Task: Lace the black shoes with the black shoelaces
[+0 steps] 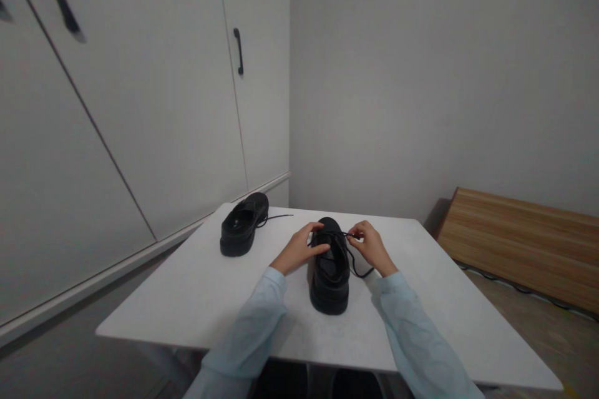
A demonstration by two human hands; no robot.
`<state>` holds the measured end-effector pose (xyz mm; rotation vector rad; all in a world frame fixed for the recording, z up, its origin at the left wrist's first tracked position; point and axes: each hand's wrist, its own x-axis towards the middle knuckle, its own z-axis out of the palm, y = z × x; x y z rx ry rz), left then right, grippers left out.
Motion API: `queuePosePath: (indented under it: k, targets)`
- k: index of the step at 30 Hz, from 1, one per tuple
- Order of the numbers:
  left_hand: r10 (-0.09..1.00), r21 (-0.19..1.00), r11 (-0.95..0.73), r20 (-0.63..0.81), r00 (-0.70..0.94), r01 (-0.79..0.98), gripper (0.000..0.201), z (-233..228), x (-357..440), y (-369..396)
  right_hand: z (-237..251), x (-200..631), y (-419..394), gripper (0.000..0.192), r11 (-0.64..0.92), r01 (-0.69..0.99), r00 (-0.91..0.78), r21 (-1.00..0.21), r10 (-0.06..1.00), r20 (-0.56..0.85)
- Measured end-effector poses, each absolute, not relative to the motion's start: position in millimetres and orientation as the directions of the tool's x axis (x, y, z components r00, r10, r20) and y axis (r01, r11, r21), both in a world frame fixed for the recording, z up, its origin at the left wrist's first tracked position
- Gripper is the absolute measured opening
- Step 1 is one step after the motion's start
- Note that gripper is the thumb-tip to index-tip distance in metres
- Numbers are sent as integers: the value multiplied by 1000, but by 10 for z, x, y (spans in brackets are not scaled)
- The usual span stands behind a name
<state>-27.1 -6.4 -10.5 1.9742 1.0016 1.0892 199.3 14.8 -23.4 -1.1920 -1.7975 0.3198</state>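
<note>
A black lace-up shoe [329, 299] stands upright on the white table in front of me, its heel towards me. My left hand [302, 244] touches the left side of its upper, thumb and forefinger spread apart. At the shoe's right side, my right hand [367, 243] pinches a black shoelace [344, 234] between thumb and fingertips. A loose length of lace hangs from the shoe and curls onto the table below that hand. The matching black shoe [238, 243] sits farther left, its lace trailing to the right.
The white table [187, 299] has its front edge close to me. White cupboards [187, 105] with dark handles rise on the left, and a grey wall [421, 74] stands behind. A wood-grained board [519, 236] lies to the right, beyond the table.
</note>
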Motion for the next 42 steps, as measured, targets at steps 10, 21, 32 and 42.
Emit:
queuePosePath:
  k: [10,21,32,42]
  targets:
    - [848,813,-498,385,364,301,51,-122,-288,-54,-177,1990,142,22,437,352,58,-828,872,486]
    - [842,805,-509,393,371,304,50,-155,-299,-42,-52,1930,55,17,282,-253,67,-925,959,274]
    - [842,805,-508,390,374,305,51,-161,-308,-30,-21,1930,32,19,309,-258,116,-915,950,288]
    - [857,819,-481,365,364,311,51,-131,-303,-58,-29,1977,56,21,438,20,195,-899,880,433]
